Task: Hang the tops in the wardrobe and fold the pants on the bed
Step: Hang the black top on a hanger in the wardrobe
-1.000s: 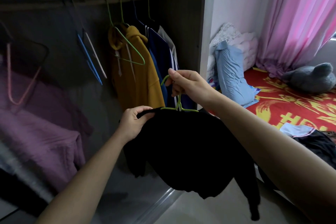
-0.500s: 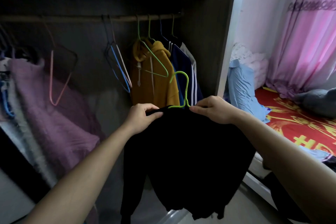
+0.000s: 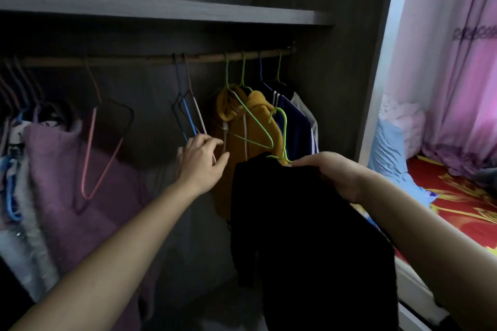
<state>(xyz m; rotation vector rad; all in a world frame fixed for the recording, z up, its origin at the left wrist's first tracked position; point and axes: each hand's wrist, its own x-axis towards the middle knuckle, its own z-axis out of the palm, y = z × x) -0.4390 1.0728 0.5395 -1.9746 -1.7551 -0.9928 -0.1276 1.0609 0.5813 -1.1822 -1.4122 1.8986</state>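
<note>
At far left we see a purple garment [image 3: 67, 169] hanging from the wardrobe rail [image 3: 150, 58]. Our left hand [image 3: 200, 161] is open, fingers spread against the empty blue hanger [image 3: 188, 118]. Right of it hangs a mustard hoodie [image 3: 247, 126]. Our right hand [image 3: 330, 172] grips the black top [image 3: 309, 236] by its green hanger [image 3: 282, 137] — well below the rail. The bed [image 3: 457, 204] lies at right.

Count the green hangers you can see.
3: two hooked on the rail, one empty, one in the mustard hoodie; a third carries the black top.
</note>
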